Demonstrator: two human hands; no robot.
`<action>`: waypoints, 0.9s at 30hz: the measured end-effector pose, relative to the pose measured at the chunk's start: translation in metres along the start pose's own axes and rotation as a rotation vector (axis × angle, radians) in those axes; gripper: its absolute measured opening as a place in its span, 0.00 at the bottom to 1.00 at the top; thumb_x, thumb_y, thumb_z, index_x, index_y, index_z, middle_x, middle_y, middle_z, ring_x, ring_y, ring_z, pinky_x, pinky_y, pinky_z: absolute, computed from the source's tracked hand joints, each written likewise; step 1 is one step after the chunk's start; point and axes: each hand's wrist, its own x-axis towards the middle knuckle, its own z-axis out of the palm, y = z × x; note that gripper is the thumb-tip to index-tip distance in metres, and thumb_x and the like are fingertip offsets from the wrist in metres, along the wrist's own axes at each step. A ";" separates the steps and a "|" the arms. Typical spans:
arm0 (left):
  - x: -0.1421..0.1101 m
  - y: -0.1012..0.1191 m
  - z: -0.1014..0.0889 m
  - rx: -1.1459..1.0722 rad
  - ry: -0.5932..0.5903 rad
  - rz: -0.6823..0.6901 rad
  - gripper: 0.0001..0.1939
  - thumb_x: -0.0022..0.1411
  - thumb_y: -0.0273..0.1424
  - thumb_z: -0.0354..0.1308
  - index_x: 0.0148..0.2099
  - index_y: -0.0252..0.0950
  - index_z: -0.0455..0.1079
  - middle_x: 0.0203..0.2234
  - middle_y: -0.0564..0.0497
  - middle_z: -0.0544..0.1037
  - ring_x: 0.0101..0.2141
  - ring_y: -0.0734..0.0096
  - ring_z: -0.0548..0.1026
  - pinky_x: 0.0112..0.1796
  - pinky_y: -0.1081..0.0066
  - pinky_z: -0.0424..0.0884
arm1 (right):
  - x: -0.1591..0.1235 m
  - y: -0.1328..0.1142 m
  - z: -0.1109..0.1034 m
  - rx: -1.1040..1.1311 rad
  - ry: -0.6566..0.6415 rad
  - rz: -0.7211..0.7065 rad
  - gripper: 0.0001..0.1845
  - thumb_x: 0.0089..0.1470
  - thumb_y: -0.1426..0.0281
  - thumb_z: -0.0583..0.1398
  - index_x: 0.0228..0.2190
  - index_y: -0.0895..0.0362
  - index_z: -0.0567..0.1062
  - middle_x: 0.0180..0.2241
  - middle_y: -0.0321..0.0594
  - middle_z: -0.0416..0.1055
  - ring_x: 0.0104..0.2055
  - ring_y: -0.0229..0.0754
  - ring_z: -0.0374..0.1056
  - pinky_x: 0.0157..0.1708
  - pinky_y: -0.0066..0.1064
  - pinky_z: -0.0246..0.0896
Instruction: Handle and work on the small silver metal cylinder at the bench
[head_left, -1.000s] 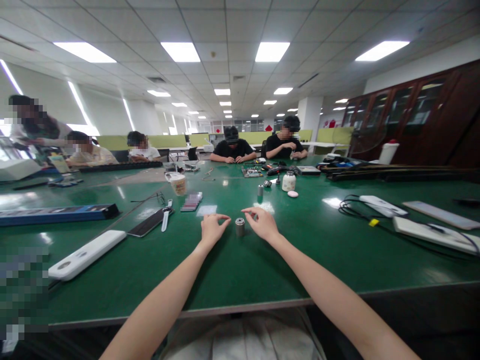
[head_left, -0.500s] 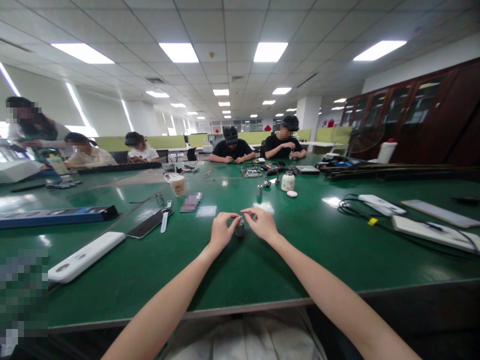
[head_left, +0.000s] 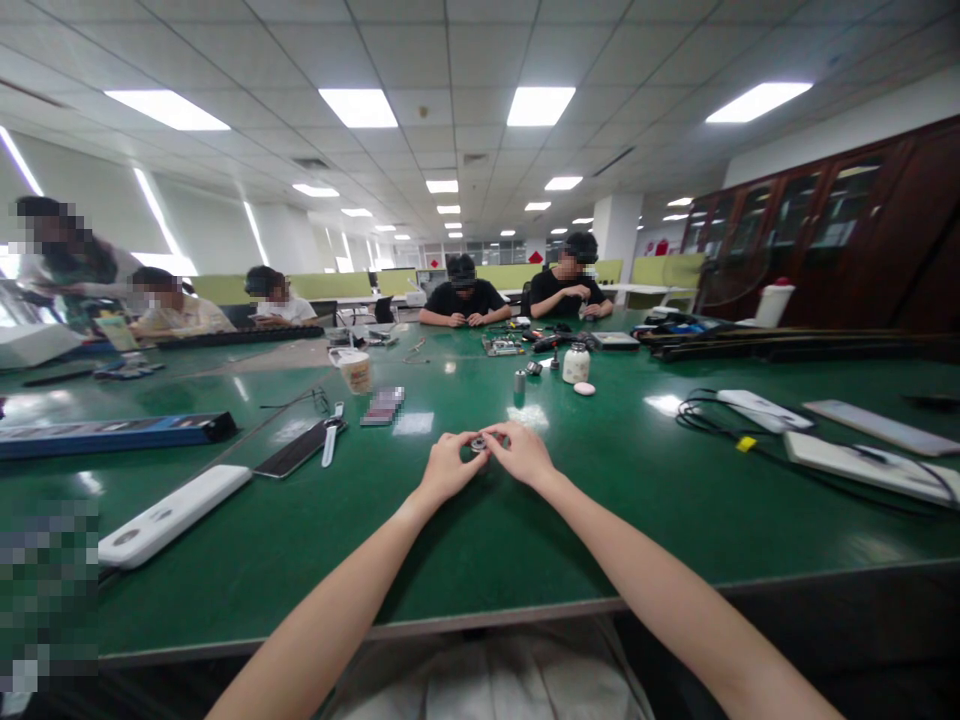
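Observation:
A small metal cylinder (head_left: 478, 444) stands on the green table between my hands, only its round top showing past the fingers. My left hand (head_left: 448, 466) closes on its left side with thumb and fingertips. From the right, my right hand (head_left: 519, 453) grips it the same way, its fingertips close to those of the left. The cylinder's lower body is hidden behind my thumbs. Beyond my hands a second, smaller metal cylinder (head_left: 520, 381) stands upright beside a dark metal part (head_left: 533, 368).
A white jar (head_left: 576, 364) and a pink lid (head_left: 584, 389) stand farther back. To the left lie a white power strip (head_left: 176, 515), a watch (head_left: 330, 440) and a paper cup (head_left: 355, 372). Cables and white strips (head_left: 870, 465) lie right. Several people sit across the table.
Both hands have come in from either side of the metal cylinder and closed on it. The left moved right first; the right then lowered its fingers onto it.

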 end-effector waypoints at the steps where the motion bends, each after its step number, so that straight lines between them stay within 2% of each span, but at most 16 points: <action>1: -0.001 -0.001 0.001 0.013 -0.027 -0.003 0.17 0.57 0.39 0.59 0.48 0.40 0.74 0.39 0.49 0.80 0.42 0.61 0.73 0.43 0.64 0.68 | 0.000 0.000 0.001 -0.002 -0.015 0.002 0.14 0.58 0.61 0.55 0.41 0.48 0.79 0.33 0.37 0.75 0.31 0.38 0.67 0.31 0.28 0.58; 8: -0.002 -0.003 0.001 0.058 -0.071 0.008 0.18 0.56 0.39 0.59 0.48 0.40 0.74 0.37 0.49 0.79 0.39 0.61 0.73 0.40 0.66 0.68 | 0.001 0.000 0.004 0.051 -0.034 -0.006 0.15 0.56 0.57 0.57 0.40 0.48 0.79 0.32 0.37 0.76 0.32 0.38 0.68 0.32 0.27 0.59; 13: -0.001 -0.003 0.002 0.052 -0.068 0.021 0.17 0.57 0.39 0.59 0.48 0.40 0.74 0.37 0.48 0.79 0.38 0.62 0.73 0.39 0.66 0.68 | 0.002 0.000 0.012 0.128 -0.019 0.008 0.13 0.55 0.60 0.58 0.38 0.50 0.80 0.32 0.37 0.76 0.31 0.38 0.67 0.31 0.27 0.59; 20: -0.001 -0.003 0.003 0.036 -0.072 -0.001 0.19 0.56 0.42 0.60 0.48 0.41 0.73 0.38 0.49 0.79 0.39 0.62 0.73 0.42 0.65 0.68 | 0.009 0.009 0.011 0.180 0.112 0.027 0.15 0.56 0.60 0.57 0.37 0.53 0.80 0.31 0.38 0.75 0.29 0.37 0.66 0.31 0.27 0.59; 23: -0.001 -0.003 0.003 0.015 -0.064 -0.005 0.18 0.56 0.42 0.60 0.48 0.41 0.73 0.39 0.49 0.79 0.40 0.62 0.74 0.43 0.65 0.68 | 0.013 0.021 0.005 0.134 0.136 0.094 0.16 0.55 0.58 0.57 0.37 0.52 0.80 0.31 0.38 0.75 0.30 0.38 0.66 0.31 0.28 0.59; 27: -0.002 -0.003 0.003 -0.005 -0.056 0.010 0.17 0.56 0.41 0.61 0.47 0.41 0.74 0.38 0.50 0.80 0.40 0.62 0.74 0.43 0.65 0.69 | 0.011 0.037 0.001 -0.062 0.054 0.186 0.11 0.54 0.58 0.60 0.35 0.45 0.81 0.32 0.38 0.75 0.37 0.43 0.67 0.41 0.36 0.57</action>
